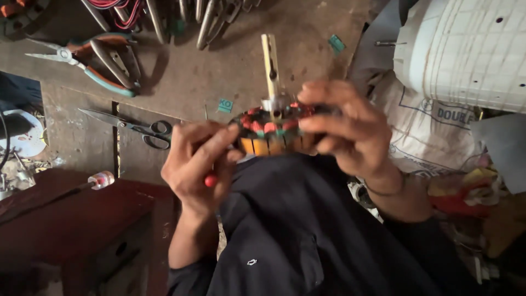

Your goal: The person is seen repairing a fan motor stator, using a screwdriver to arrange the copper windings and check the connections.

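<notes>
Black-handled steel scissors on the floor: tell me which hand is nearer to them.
Left. The left hand is just right of the black-handled steel scissors, apart from them; the right hand is farther right, holding the round wound motor core.

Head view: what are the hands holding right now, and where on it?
The right hand grips the round wound motor stator by its right rim. The left hand touches its left edge while holding a red-tipped tool.
</notes>
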